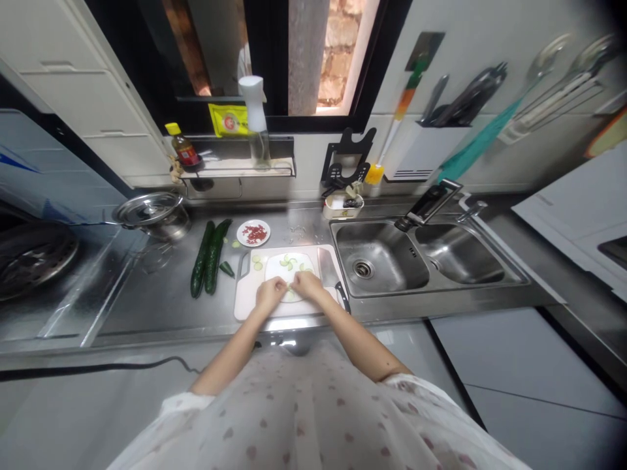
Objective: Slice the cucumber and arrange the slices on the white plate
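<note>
My left hand and my right hand meet over the near part of a white plate. Their fingertips are pinched close together on a small pale green cucumber slice, partly covered by the fingers. Several thin cucumber slices lie on the plate. Under it is a pale cutting board, with a few round slices on its left side. The black handle of a knife shows at the board's right edge, beside my right wrist.
Two whole cucumbers and a cut end lie left of the board. Behind it stands a small dish of chopped red pieces. A lidded steel pot is at back left; a double sink is right.
</note>
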### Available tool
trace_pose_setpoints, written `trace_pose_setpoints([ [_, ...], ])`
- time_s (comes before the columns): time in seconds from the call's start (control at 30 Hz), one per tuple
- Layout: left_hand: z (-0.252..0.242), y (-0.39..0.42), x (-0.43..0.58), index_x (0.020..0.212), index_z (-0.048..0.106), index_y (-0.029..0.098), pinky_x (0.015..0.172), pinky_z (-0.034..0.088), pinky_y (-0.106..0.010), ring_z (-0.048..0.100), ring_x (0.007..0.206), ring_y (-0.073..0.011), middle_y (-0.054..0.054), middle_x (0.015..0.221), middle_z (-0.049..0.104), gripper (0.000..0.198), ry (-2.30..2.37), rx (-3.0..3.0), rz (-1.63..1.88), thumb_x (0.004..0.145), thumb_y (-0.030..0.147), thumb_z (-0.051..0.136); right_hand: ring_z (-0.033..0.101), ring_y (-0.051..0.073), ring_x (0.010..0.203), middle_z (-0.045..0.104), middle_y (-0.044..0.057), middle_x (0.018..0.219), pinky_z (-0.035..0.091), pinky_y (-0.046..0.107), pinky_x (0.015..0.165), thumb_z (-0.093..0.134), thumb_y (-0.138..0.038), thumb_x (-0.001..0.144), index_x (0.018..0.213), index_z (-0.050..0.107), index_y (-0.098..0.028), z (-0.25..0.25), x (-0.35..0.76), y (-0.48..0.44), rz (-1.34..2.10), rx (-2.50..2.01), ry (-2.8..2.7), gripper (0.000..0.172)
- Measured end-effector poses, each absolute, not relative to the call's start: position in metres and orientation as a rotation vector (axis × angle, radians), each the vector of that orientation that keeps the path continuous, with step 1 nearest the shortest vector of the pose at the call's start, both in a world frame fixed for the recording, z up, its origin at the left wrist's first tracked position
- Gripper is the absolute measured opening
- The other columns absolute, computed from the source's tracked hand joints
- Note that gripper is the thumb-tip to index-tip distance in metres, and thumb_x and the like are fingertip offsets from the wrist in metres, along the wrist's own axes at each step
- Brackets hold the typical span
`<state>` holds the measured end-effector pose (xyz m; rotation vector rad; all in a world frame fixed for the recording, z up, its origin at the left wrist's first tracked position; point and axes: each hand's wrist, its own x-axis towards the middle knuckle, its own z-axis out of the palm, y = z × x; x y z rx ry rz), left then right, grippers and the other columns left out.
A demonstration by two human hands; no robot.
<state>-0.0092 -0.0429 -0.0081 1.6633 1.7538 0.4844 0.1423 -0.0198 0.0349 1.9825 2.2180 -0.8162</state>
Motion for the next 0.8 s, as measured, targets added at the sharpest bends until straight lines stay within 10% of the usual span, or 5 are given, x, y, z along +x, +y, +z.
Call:
trace_pose_setpoints([
  [0.8, -0.015, -0.062, -0.007, 0.100, 0.068, 0.022, 0.084, 0.038, -0.032, 0.052, 0.096, -0.0229, -0.010, 0.098, 0.060, 0.024, 1.697, 2.165, 0.386, 0.087, 0.024, 0.047, 0.062, 0.023, 0.099, 0.069, 0.014, 0.103, 0.045, 0.027, 0.074, 0.055, -0.028, 0.085, 0.104, 0.066, -0.015, 0.018, 0.138, -0.022, -0.747, 1.918, 2.160, 0.026],
])
